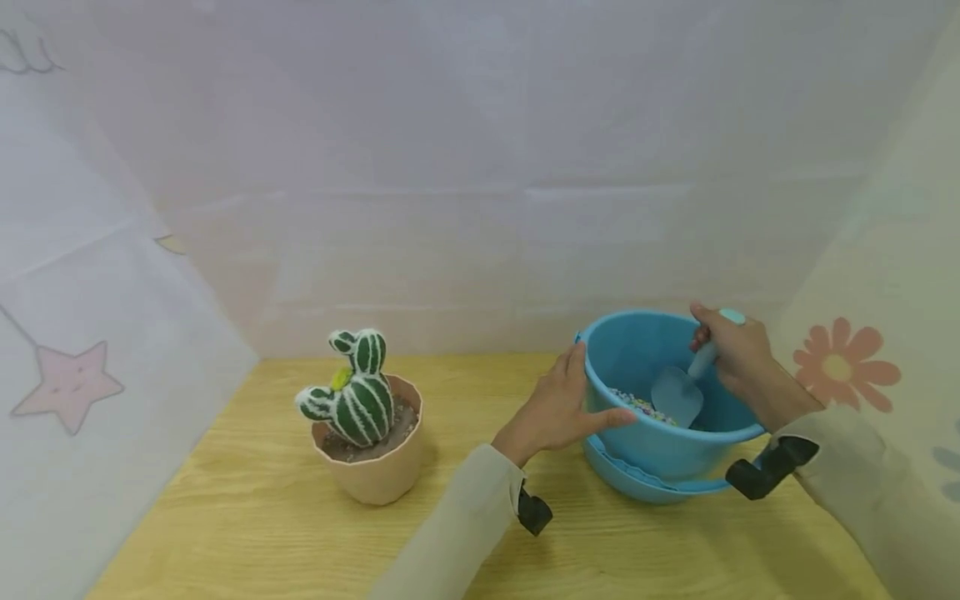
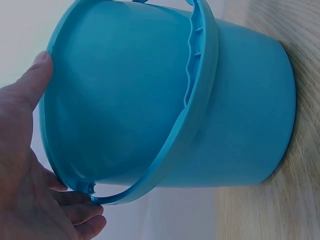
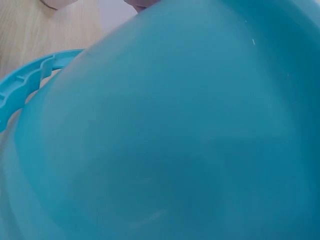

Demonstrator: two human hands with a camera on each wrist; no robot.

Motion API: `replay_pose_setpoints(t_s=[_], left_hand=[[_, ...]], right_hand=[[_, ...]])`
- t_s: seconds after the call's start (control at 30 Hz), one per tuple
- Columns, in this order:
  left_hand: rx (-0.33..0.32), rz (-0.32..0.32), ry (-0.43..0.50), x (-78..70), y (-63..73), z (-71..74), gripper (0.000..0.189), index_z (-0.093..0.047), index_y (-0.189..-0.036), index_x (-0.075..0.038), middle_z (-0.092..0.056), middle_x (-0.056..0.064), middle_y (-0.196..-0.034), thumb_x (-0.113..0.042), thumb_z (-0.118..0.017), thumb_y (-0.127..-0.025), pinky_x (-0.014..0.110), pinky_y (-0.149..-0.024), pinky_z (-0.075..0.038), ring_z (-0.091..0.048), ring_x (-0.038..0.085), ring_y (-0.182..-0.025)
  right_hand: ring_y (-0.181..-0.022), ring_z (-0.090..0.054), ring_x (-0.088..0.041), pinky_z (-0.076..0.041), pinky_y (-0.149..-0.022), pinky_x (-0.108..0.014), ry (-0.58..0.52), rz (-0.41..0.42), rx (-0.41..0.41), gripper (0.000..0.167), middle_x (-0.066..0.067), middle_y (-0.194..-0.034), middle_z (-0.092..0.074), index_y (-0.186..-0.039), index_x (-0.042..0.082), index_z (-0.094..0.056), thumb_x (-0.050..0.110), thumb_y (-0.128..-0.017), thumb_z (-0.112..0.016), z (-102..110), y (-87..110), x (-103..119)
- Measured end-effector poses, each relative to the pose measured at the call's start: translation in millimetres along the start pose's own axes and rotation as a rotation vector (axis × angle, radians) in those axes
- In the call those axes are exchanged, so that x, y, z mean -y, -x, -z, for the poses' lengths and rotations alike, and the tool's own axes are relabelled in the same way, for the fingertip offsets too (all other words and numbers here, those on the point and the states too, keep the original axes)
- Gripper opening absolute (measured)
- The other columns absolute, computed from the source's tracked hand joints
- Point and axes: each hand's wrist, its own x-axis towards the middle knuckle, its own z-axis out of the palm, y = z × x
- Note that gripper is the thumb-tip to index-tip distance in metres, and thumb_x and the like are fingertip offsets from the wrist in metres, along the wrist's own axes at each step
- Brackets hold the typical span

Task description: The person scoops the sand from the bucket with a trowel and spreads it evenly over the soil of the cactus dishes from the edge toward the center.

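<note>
A blue bucket [image 1: 633, 350] stands on the right of the table, its carrying handle [image 1: 652, 490] swung down on the near side. My left hand [image 1: 551, 412] is spread against the bucket's left side, thumb along the rim and fingers extended near the handle hinge [image 2: 90, 192]. With my right hand [image 1: 738, 354] I grip a small blue-grey shovel [image 1: 677, 396] by its handle, blade down inside the bucket. Multicoloured small bits [image 1: 641, 406] lie in there beside the blade. The bucket's wall [image 3: 165, 120] fills most of the right wrist view.
Left of the bucket stands a peach pot [image 1: 378, 479] holding a knitted green-and-white cactus [image 1: 363, 404] in brown soil-like fill. Behind the wooden table [image 1: 300, 550] hangs a pale cloth [image 1: 465, 208], with printed side panels on the left and right.
</note>
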Motion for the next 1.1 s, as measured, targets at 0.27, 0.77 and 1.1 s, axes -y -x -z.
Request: replay_pose_setpoints(t_s=[0.27, 0.77, 1.1], left_hand=[[0.003, 0.017, -0.01, -5.9, -1.5, 2.6, 0.108, 0.001, -0.154, -0.008, -0.012, 0.011, -0.16, -0.062, -0.061, -0.083, 0.044, -0.11, -0.036, -0.029, 0.029, -0.142], [0.026, 0.034, 0.024, -1.1, 3.4, 6.5, 0.11, 0.003, -0.154, -0.009, -0.008, 0.01, -0.161, -0.061, -0.062, -0.083, 0.044, -0.111, -0.035, -0.026, 0.029, -0.144], [0.045, 0.039, -0.001, -2.1, -1.3, 4.3, 0.11, 0.007, -0.154, -0.012, -0.008, 0.009, -0.161, -0.066, -0.057, -0.083, 0.042, -0.108, -0.038, -0.032, 0.029, -0.141]], right_hand=[[-0.064, -0.054, -0.009, -0.044, -0.064, -0.017, 0.094, 0.034, 0.07, 0.041, 0.008, -0.059, -0.053, -0.058, 0.016, -0.057, 0.035, -0.094, -0.059, 3.0, -3.6, 5.8], [-0.057, -0.048, -0.011, -0.046, -0.058, -0.023, -0.232, -0.03, 0.083, 0.036, 0.003, -0.058, -0.05, -0.064, 0.011, -0.054, 0.033, -0.092, -0.06, -1.9, 8.2, 6.7], [-0.065, -0.06, -0.005, -0.045, -0.068, -0.019, 0.547, 0.274, 0.121, 0.043, 0.011, -0.059, -0.06, -0.063, 0.01, -0.064, 0.035, -0.097, -0.055, 7.1, 1.5, 3.2]])
